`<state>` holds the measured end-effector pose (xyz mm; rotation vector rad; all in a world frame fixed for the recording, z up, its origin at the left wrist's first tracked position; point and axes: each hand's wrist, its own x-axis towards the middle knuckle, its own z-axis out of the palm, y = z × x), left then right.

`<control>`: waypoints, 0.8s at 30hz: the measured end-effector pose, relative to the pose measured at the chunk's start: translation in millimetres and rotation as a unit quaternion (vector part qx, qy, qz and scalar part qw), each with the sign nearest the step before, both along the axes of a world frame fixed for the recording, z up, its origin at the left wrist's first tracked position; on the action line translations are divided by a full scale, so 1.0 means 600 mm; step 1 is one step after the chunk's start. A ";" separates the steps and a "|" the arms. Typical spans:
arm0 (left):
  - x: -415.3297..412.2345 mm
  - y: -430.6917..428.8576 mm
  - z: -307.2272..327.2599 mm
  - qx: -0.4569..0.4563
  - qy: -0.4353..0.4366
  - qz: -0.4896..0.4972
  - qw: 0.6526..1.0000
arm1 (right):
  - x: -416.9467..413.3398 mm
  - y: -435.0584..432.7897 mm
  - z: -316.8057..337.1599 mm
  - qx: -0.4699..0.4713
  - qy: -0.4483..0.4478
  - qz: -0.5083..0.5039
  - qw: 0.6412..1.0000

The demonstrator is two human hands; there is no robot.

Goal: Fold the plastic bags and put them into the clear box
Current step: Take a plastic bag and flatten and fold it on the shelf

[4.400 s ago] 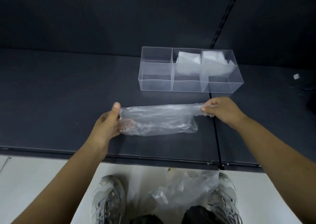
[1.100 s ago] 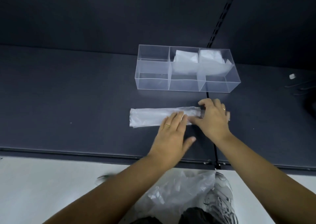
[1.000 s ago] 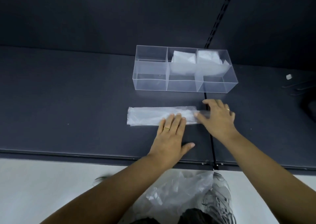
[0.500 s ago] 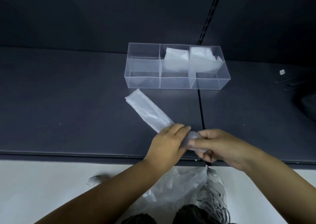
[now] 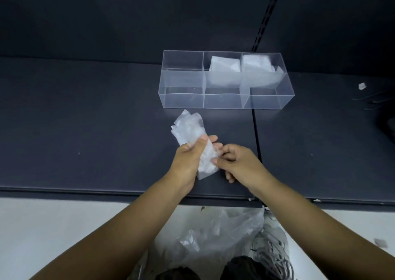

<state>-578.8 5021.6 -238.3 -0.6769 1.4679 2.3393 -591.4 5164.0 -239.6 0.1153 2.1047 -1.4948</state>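
Head view: looking down at a dark desk [image 5: 85, 130], both hands working low and centre.

Left hand [image 5: 188, 158] clenching around the middle of a folded plastic bag [image 5: 192, 134], thumb over the top face, fingers curling underneath. Right hand [image 5: 237, 164] pinching the bag's near end from the right, fingertips closing on the film just beside the left fingers. Both hands touching the same strip, almost meeting.

Bag lying as a narrow, flattened band, long axis running from near-right to far-left, far end sticking out loose and ragged beyond the left thumb, pointing toward the clear box [image 5: 226, 102]. Whether resting on the desk or lifted slightly, hard telling. Film looking milky and crinkled, several layers thick, corners not lining up at the free end.

Box sitting farther back and a little to the right, apart from the bag, long side facing the person. Three compartments: left one looking empty, middle and right ones already holding white folded bags [image 5: 224, 66]. Empty compartment lying almost straight ahead of the bag's free end, so probably nearer the left hand's reach.

Likely needing another fold to shorten the band before dropping in. Thin film probably springing open if released early.

Below the desk edge, a heap of loose bags [image 5: 213, 237] waiting on the floor beside a grey shoe [image 5: 271, 249].
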 end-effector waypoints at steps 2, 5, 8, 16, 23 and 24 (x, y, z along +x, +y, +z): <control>-0.008 -0.002 -0.006 0.003 -0.026 0.012 1.000 | 0.001 -0.010 -0.005 0.037 0.012 -0.036 0.999; -0.032 -0.012 -0.012 -0.032 -0.047 0.062 0.996 | 0.005 -0.018 -0.008 0.081 0.027 -0.044 0.995; -0.062 -0.046 -0.017 -0.179 -0.013 0.114 0.977 | 0.008 -0.018 -0.008 0.112 0.031 -0.036 0.993; 0.032 -0.067 -0.025 -0.579 0.419 -0.242 0.656 | 0.006 -0.015 0.003 0.102 -0.005 -0.032 0.994; 0.060 -0.075 -0.046 -0.571 0.394 -0.209 0.689 | 0.003 0.004 0.041 -0.016 -0.082 -0.032 0.996; 0.062 -0.071 -0.044 -0.554 0.388 -0.186 0.713 | 0.000 0.009 0.049 -0.023 -0.061 -0.013 0.998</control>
